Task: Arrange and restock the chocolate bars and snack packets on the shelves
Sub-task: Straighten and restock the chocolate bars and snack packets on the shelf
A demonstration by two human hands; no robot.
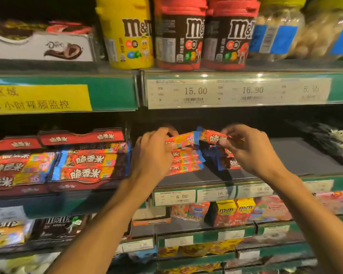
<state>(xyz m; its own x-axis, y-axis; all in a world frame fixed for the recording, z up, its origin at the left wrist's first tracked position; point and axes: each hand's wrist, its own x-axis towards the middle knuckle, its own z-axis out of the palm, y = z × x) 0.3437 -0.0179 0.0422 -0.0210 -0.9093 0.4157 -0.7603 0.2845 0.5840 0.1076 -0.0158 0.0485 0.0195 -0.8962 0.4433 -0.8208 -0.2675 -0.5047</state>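
On the middle shelf (305, 155), my left hand (152, 155) grips a stack of red, pink and blue chocolate bars (183, 155) held flat above the dark shelf surface. My right hand (248, 149) pinches the end of another red bar (212, 137), with a few more bars (231, 161) under its palm. The two bunches nearly touch in the middle. To the left, red display boxes (81, 137) hold rows of the same bars (89, 165).
The shelf above carries yellow and brown candy tubs (178, 36), a white chocolate box (42, 46) and price tags (238, 91). Dark packets (329, 141) lie at the middle shelf's right end. Lower shelves hold small candy boxes (236, 212) and packets.
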